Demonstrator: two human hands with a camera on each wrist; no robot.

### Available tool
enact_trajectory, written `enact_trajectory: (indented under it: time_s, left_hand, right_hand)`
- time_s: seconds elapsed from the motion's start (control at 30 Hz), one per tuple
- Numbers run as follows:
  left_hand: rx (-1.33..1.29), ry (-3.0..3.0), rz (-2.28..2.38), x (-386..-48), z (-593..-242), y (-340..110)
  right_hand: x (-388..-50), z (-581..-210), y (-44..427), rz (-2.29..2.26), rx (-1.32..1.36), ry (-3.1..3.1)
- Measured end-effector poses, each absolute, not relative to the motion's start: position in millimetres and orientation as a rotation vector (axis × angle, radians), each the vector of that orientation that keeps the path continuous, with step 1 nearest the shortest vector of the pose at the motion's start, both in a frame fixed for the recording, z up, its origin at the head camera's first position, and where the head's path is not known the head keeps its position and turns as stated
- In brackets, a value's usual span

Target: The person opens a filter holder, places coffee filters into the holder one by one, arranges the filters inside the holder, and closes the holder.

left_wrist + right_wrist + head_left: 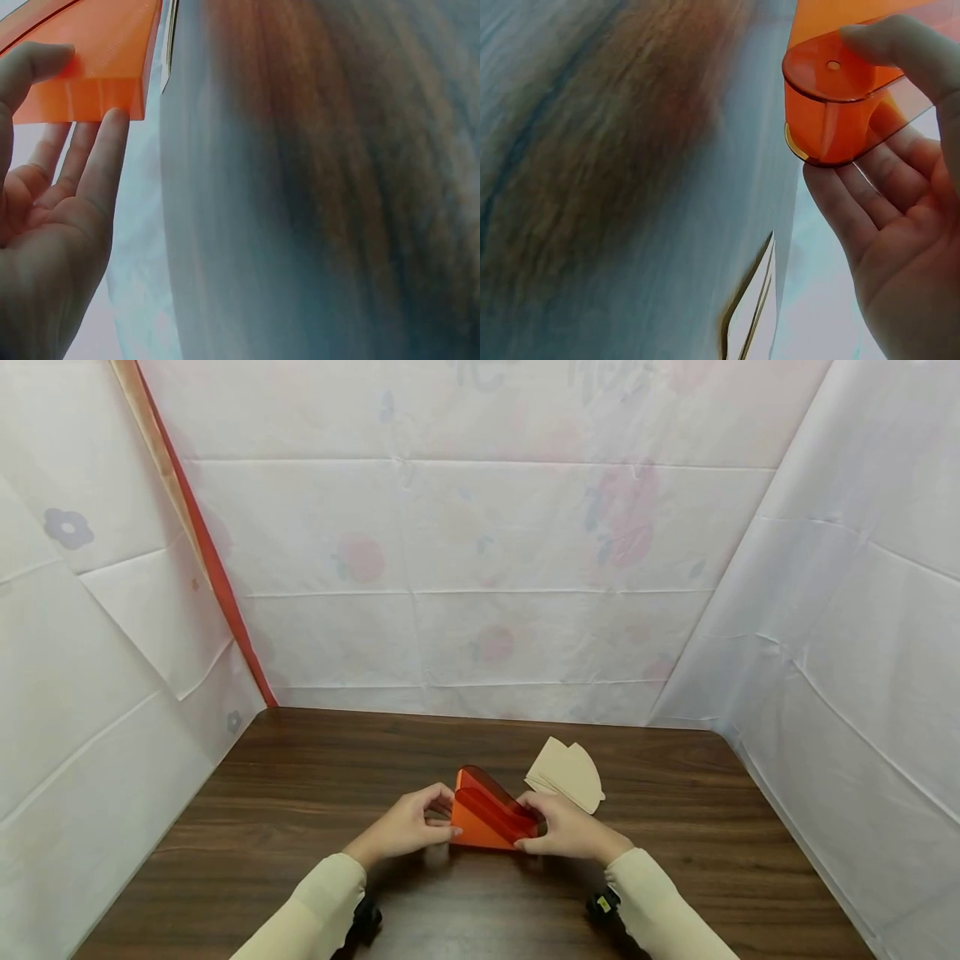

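Between the two hands is an orange, see-through coffee filter holder [480, 822], wedge-shaped with two upright side walls. My left hand [412, 820] pinches its left corner; in the left wrist view the thumb lies on one face and the fingertips touch the other edge of the holder [97, 75]. At the opposite end, my right hand [566, 829] grips the narrow rounded corner, thumb on one wall and fingers on the other, as the right wrist view shows on the holder [825, 112]. Whether its base touches the table cannot be told.
Several fan-shaped, tan paper coffee filters [566, 772] lie overlapped just behind the right hand. The dark wood table [337, 760] is bounded by white printed sheets [480, 635] at the back and both sides. A red strip [210, 552] runs down the back left corner.
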State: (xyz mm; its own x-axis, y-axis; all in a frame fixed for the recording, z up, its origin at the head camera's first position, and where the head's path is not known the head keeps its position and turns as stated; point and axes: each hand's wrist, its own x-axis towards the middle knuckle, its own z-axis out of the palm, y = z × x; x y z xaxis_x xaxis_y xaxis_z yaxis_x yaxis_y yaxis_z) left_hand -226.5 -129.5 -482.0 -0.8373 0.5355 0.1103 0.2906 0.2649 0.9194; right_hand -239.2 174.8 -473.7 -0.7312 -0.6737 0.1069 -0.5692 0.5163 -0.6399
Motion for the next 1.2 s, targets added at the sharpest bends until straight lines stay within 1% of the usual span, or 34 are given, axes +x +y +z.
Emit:
enact_trajectory:
  time_s: [0.83,1.2]
  left_hand:
    - [0.794,2.21,1.613,-222.7,-492.8,-123.1]
    - [0.812,2.164,1.62,-222.6,-493.6,-121.0]
  right_hand:
    - [-233.1,-484.9,184.4,-0.898,-1.206,2.685]
    - [-230.3,-484.9,184.9,-0.897,-1.138,2.656]
